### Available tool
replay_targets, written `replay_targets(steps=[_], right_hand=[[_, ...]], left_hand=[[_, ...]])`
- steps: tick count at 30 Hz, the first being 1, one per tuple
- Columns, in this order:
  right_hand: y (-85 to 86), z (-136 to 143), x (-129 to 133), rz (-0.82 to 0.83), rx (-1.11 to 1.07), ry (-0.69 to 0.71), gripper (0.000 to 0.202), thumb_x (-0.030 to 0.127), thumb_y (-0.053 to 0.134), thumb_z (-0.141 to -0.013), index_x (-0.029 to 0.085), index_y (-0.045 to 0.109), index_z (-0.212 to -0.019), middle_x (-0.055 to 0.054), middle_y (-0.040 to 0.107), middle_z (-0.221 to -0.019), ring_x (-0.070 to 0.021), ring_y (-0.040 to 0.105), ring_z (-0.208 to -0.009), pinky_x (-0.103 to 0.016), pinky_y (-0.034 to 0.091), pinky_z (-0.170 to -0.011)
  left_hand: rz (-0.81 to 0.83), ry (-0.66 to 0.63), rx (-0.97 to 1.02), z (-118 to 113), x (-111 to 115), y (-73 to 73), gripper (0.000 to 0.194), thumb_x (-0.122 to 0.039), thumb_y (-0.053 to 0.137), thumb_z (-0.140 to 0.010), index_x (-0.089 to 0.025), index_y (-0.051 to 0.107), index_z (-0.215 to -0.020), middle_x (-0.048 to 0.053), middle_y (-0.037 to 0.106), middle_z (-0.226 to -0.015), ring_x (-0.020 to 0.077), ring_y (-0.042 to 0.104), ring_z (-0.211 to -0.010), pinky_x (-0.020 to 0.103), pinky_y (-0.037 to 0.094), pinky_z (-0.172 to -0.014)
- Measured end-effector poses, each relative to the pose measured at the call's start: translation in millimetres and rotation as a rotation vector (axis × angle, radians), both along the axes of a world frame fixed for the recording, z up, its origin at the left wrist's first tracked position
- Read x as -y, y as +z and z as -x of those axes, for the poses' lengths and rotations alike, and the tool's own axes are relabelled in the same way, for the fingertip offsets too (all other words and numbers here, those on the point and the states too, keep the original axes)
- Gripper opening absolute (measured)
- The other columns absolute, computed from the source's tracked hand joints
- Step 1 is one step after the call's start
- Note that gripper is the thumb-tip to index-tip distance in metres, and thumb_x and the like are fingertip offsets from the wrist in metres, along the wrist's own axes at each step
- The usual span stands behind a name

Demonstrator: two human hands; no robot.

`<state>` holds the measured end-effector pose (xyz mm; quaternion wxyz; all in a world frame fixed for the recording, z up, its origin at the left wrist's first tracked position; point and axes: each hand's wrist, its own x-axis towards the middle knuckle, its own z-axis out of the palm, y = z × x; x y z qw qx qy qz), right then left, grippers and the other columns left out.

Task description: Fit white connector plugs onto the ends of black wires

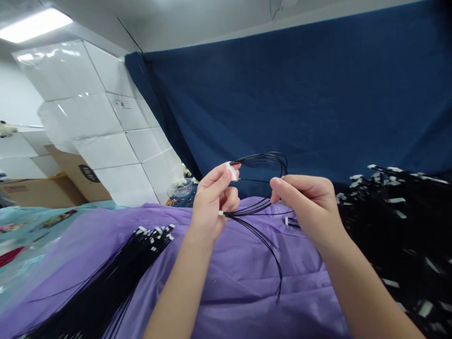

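We have both hands raised over the bench, in the middle of the view. Left hand (215,197): closed, thumb and forefinger pinching a white connector (231,171). Black wires (263,157) leave that connector, arch up and to the right, then bend down by the right hand (306,205). Right hand: fingertips closed together on a thin black wire (256,180) that runs across from the left fingertips. We note a second, smaller white connector (221,213) against the lower part of the left hand; can't tell exactly how it's held. More wires fan right from it, a few drooping with their tips hanging over the purple sheet (240,301), which covers the bench in creases.

Just beyond the right hand we get a short white-tipped piece (286,221), partly hidden. On the left lies a bundle of black cables (106,278), white ends grouped at the far end. On the right, a big dark heap (391,245) of the same sort, white ends scattered, blurry in places.

Behind: blue curtain (300,94), stacked white boxes (102,127) under clear wrap, brown carton (72,172), clear bowl (181,188) near the curtain's lower left.
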<state>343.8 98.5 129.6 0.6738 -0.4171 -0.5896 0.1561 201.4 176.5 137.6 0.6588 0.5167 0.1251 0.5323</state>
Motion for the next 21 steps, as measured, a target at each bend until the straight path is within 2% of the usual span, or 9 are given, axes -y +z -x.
replay_targets(steps=[7, 16, 21], right_hand=[[-2.0, 0.1, -1.5, 0.019, -0.066, 0.024, 0.038, 0.031, 0.063, -0.086, 0.014, 0.058, -0.052, 0.003, 0.034, -0.045, -0.0055, 0.029, -0.046, -0.024, 0.023, -0.046], [-1.4, 0.3, -0.7, 0.031, -0.044, 0.015, 0.038, 0.031, 0.063, -0.086, 0.014, 0.059, -0.053, 0.004, 0.034, -0.045, -0.0049, 0.027, -0.045, -0.023, 0.022, -0.044], [-1.0, -0.6, 1.3, -0.007, 0.089, -0.077, 0.035, 0.029, 0.061, -0.087, 0.014, 0.060, -0.056, 0.004, 0.032, -0.047, -0.0053, 0.026, -0.046, -0.023, 0.020, -0.043]], left_hand=[[-0.016, -0.069, 0.001, 4.0, -2.3, -2.4, 0.015, -0.031, 0.070, -0.079, -0.019, 0.072, -0.088, -0.004, 0.050, -0.056, 0.0001, 0.029, -0.030, 0.017, 0.016, -0.035], [-0.036, -0.099, -0.003, 4.1, -2.0, -3.0, 0.016, -0.031, 0.070, -0.079, -0.018, 0.073, -0.089, -0.002, 0.056, -0.073, -0.0014, 0.033, -0.031, 0.017, 0.016, -0.035], [-0.029, -0.096, -0.003, 4.4, -2.0, -2.2, 0.016, -0.030, 0.072, -0.077, -0.017, 0.071, -0.087, -0.003, 0.057, -0.075, -0.0016, 0.033, -0.031, 0.017, 0.015, -0.035]])
